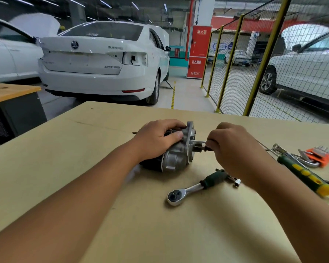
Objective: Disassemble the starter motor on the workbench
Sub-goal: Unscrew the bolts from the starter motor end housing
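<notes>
1. Steel ratchet (195, 188) lies loose on the bench (103, 186), nearer than both hands.
2. Right hand (230, 147) pinches a thin bolt (198, 142) — its axis runs leftward from the fingertips into the motor (176, 154).
3. Left hand (156, 139) grips the motor from above — steadying it.

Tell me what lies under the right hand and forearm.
Below the right hand lies a ratchet wrench with a dark green grip on the tan workbench board. The forearm hides the grip's far end and part of a small socket.
</notes>
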Motion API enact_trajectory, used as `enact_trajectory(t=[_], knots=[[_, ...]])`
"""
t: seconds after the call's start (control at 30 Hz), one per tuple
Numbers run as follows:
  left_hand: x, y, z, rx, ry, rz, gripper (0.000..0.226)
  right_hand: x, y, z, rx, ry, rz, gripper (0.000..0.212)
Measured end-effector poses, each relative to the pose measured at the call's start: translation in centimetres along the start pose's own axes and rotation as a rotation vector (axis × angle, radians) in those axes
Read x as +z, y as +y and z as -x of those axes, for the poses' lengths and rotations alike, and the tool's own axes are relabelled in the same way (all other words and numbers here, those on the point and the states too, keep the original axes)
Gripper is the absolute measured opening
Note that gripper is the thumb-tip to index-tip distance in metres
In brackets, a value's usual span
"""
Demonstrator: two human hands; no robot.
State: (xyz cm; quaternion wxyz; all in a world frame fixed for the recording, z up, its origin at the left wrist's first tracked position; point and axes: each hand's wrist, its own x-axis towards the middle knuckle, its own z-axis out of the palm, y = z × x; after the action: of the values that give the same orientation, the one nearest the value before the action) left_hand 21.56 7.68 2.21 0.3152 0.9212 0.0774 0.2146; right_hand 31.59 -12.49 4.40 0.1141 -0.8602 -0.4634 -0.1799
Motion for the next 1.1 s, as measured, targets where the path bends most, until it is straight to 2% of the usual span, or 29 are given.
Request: enact_trajectory(t=[0.2, 0.47, 0.63, 0.8, 1.0, 1.1], knots=[[-0.27, 0.07, 0.11, 0.012, -0.011, -0.010, 0.045, 0.00, -0.47, 0.31, 0.024, 0.136, 0.164, 0.014], [-0.03, -0.24, -0.10, -0.009, 0.000, 0.001, 0.042, -0.24, -0.33, 0.45, -0.010, 0.008, -0.131, 0.008], [-0.09, 0.02, 0.03, -0.002, 0.003, -0.009, 0.044, -0.08, 0.18, 0.13, -0.028, -0.001, -0.119, 0.021], [-0.34, 0.10, 0.15, 0.016, -0.028, -0.024, 0.048, -0.19, -0.53, 0.41, -0.028, 0.041, 0.009, 0.009], [-0.34, -0.03, 0.11, 0.016, -0.031, -0.010, 0.046, -0.18, -0.47, 0.42, 0.005, 0.020, -0.153, 0.007], [-0.18, 0.00, 0.04, 0.000, -0.011, -0.001, 0.044, 0.19, -0.15, 0.36, -0.021, 0.013, -0.123, 0.018]])
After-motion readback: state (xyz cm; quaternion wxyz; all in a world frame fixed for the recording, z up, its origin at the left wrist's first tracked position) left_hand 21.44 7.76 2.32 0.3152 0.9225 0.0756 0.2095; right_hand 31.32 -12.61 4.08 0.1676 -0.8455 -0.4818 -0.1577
